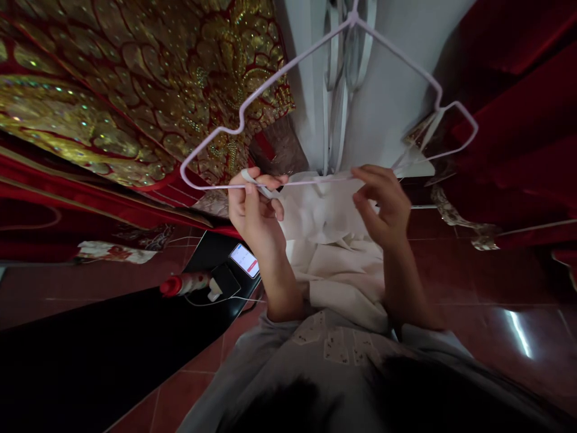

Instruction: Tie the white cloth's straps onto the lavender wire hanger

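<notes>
A pale lilac clothes hanger [295, 60] spans the upper middle, its hook cut off by the top edge. My left hand [259, 210] is closed around the left part of its bottom bar, with a white strap [247, 175] looped over the fingers. At the bar's right part, my right hand [385, 204] has curled fingers, their tips at the bar and close to the top edge of a white garment [324, 207]. This garment hangs below the bar, between my hands. Another white strap [433, 127] runs down from the hanger's right notch.
Gold sequined red costumes [157, 72] crowd the left, and dark red cloth [527, 126] hangs at right. Ahead is a white cabinet [396, 72] with curved handles. A black bench [112, 337] carries a lit phone [244, 260], a red-capped bottle [178, 284] and a cable.
</notes>
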`<action>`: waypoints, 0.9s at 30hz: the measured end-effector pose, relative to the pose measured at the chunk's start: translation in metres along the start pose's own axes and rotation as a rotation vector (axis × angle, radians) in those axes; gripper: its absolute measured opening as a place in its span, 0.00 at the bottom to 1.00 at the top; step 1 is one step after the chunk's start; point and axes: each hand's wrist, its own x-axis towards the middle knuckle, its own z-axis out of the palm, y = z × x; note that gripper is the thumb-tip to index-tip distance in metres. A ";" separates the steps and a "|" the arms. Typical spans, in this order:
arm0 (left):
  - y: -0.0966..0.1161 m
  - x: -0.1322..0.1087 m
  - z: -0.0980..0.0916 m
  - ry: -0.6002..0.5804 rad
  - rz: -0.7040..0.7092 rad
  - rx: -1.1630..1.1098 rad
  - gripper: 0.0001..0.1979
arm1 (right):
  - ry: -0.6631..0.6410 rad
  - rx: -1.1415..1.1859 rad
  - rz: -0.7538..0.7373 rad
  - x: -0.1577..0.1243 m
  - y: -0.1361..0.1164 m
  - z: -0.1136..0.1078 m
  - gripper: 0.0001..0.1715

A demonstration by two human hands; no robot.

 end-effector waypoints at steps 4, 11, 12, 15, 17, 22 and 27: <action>-0.004 -0.001 0.001 -0.032 -0.029 -0.044 0.09 | 0.546 0.104 0.120 0.018 0.008 -0.024 0.15; -0.008 0.003 -0.003 -0.023 -0.030 -0.019 0.10 | 0.109 0.163 0.393 0.049 -0.002 -0.057 0.11; -0.009 0.003 -0.003 -0.018 -0.030 -0.010 0.11 | 0.109 0.181 0.346 0.052 -0.007 -0.055 0.12; -0.009 0.003 -0.002 -0.014 -0.035 0.035 0.14 | 0.252 0.242 0.192 0.063 -0.011 -0.047 0.13; -0.008 0.004 -0.004 -0.024 -0.040 0.054 0.17 | 0.398 0.221 0.116 0.072 0.004 -0.050 0.18; -0.006 0.005 -0.008 -0.030 -0.037 0.090 0.16 | 0.693 0.058 0.162 0.072 0.074 -0.089 0.15; -0.013 0.005 -0.006 -0.049 -0.048 0.056 0.16 | 0.844 -0.013 -0.028 0.040 0.069 -0.092 0.14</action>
